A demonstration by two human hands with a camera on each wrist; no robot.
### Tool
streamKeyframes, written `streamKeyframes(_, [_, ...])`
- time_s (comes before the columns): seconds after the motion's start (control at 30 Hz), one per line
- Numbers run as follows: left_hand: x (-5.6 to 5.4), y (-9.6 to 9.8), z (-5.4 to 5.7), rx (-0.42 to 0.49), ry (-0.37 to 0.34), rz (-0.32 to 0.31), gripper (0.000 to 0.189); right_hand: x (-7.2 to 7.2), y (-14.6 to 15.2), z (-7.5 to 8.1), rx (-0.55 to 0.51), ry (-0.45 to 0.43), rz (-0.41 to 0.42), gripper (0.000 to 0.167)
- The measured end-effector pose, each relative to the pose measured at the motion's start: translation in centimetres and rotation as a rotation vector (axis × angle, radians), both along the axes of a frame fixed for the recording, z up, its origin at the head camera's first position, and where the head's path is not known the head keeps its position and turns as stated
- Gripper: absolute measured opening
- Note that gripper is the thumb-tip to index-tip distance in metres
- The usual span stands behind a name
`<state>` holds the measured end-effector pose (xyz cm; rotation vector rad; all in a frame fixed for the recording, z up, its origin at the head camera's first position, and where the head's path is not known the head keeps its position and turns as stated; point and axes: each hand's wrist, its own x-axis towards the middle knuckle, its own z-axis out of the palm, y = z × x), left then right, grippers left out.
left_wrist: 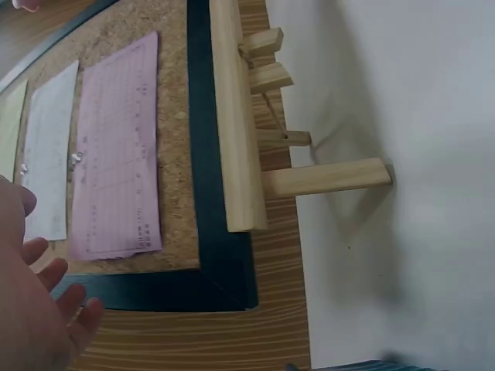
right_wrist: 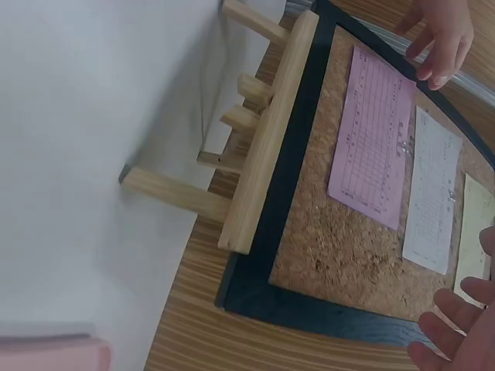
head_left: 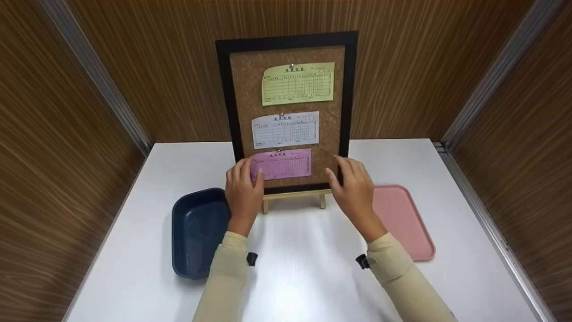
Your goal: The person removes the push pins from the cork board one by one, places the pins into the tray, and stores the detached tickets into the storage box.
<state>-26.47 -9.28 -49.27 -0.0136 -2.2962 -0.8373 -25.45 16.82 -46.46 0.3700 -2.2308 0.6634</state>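
Note:
A black-framed corkboard (head_left: 330, 129) leans on a small wooden easel (head_left: 297, 194) at the back of the white table. Three printed slips are pinned to it: yellow (head_left: 298, 85) on top, white (head_left: 286, 130) in the middle, pink (head_left: 288, 164) at the bottom. My left hand (head_left: 244, 192) is at the board's lower left side, thumb overlapping the pink slip in the head view. At the lower right side is my right hand (head_left: 356, 190), fingers spread by the black frame (right_wrist: 340, 315). Both hands have relaxed fingers and grip nothing.
A dark blue basin (head_left: 178, 237) stands on the left, next to my left forearm. On the right, a pink tray (head_left: 404, 219) lies partly under my right arm. Wood-patterned panels (head_left: 178, 80) enclose the table at the back and sides.

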Motion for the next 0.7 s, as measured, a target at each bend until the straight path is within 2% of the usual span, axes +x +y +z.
streamKeyframes(0.2, [-0.5,-0.4,-0.4,0.077,-0.018,-0.017,0.039,-0.5,-1.2,-0.8,-0.024,-0.005,0.022,0.037])
streamKeyframes(0.43, [-0.6,-0.5,-0.6,0.13,-0.037,-0.027,0.039,-0.6,-2.4,-1.4,-0.022,-0.058,0.045,0.036])
streamKeyframes(0.7, [-1.2,-0.7,-0.6,0.164,-0.026,-0.001,0.034,-1.6,-4.2,-1.5,-0.017,0.016,0.051,0.033])
